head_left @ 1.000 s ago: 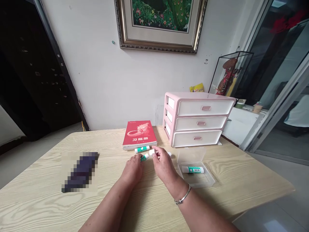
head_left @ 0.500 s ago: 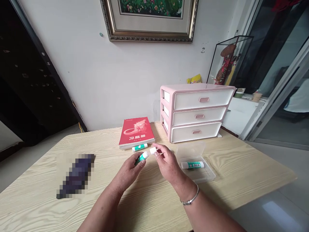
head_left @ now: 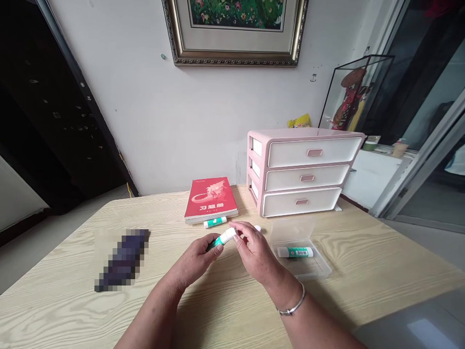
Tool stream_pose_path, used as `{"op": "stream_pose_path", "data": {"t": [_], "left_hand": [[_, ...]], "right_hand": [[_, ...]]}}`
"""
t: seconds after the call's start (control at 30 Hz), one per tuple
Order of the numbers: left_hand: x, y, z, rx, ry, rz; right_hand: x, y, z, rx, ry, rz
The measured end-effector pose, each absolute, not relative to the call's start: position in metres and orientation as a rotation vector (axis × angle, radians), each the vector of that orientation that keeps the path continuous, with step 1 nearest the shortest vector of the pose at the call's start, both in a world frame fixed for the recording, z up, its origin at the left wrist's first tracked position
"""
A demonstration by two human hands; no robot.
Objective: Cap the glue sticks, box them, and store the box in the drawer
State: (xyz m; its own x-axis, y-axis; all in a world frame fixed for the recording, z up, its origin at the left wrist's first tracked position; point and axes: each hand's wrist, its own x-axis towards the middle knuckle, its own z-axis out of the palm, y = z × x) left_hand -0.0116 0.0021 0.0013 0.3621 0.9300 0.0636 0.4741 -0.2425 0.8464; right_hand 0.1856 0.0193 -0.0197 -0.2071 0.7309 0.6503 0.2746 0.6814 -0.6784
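My left hand (head_left: 196, 259) is closed round the green body of a glue stick (head_left: 221, 239), held just above the wooden table (head_left: 363, 271). My right hand (head_left: 254, 249) pinches the white cap end of that same stick. A second green and white glue stick (head_left: 214, 222) lies on the table in front of a red book (head_left: 210, 198). A third glue stick (head_left: 295, 252) lies inside a clear plastic box (head_left: 319, 266) to the right of my right hand. A silver bangle circles my right wrist.
A pink three-drawer organiser (head_left: 305, 172) stands at the back right of the table, all drawers closed. A dark blurred object (head_left: 121, 259) lies at the left. A framed picture (head_left: 236, 31) hangs on the white wall. A glass display case (head_left: 356, 94) stands behind the organiser.
The white cap, held apart from the stick in my right hand before, now sits at the stick's end. Both hands have lifted slightly off the table.
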Motion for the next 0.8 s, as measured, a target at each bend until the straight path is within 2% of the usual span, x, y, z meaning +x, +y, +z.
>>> {"op": "stream_pose_path", "data": {"t": [0.8], "left_hand": [[-0.022,0.001,0.002,1.647,1.013,0.691]], "right_hand": [[0.186,0.011,-0.011,-0.789,-1.857,0.683]]}}
